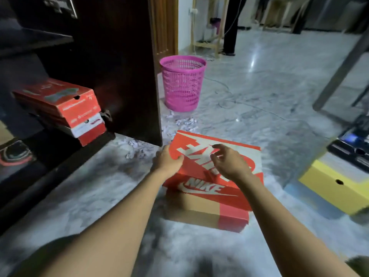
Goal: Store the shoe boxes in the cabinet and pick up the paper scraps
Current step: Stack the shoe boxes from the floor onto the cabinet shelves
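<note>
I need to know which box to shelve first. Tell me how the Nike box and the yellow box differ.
The Nike box has an orange-red lid with white lettering over a brown base; the yellow box shows yellow sides without lettering. The Nike box's lid sits tilted, gripped at its left corner by the left hand; the yellow box's lid lies flat, untouched. Both stand on the floor, outside the cabinet.

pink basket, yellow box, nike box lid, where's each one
pink basket (182, 86): head view, on its mesh wall
yellow box (323, 190): head view, on its yellow side
nike box lid (191, 139): head view, on its red top face
</note>
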`<state>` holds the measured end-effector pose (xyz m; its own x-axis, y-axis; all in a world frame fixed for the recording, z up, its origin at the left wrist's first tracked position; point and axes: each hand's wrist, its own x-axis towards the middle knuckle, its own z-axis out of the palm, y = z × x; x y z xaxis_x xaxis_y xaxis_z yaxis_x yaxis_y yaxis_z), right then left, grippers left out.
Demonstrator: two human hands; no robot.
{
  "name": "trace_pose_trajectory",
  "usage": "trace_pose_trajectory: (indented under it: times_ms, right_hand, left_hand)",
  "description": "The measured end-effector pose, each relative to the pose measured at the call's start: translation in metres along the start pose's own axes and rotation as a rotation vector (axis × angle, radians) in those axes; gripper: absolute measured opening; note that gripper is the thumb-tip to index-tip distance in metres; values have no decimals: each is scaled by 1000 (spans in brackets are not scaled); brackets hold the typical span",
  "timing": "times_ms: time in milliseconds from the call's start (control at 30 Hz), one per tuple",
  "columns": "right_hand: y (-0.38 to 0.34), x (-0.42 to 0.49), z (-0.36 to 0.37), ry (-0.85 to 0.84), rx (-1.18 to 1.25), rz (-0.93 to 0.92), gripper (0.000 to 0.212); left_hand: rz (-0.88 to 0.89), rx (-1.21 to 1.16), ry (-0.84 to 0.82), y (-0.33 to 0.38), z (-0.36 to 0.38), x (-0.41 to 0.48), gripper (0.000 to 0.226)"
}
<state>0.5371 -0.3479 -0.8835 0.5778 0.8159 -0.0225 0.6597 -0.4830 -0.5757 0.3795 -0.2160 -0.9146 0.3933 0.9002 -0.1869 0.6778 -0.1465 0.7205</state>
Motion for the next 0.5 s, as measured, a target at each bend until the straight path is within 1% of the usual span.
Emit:
trace_pose_trajectory:
  times_ms: [33,100,167,200,267,333,433,500]
  right_hand:
    - [15,-4,3,-24,-47,40,45]
    - [40,-10,8,-49,-183,93,40]
    - [58,-16,13,-11,-270,79,36]
    - [67,-17,16,29,-260,83,37]
    - [82,-19,18,132,-197,150,41]
    - [96,-21,19,211,-101,257,53]
    - [106,-21,13,193,151,412,83]
    - [109,-19,9,191,239,418,91]
  left_hand:
    - [-46,-6,22,-10,13,0,65]
    - [-119,-31,54,-23,33,0,70]
    - [-128,-57,105,-27,41,0,70]
    - [-135,-75,130,-25,42,1,69]
    - [-150,-134,157,-26,42,6,65]
    - [-178,-233,135,-30,40,11,59]
    - [-237,-424,85,-38,37,14,63]
    - [-267,-513,48,-40,35,13,60]
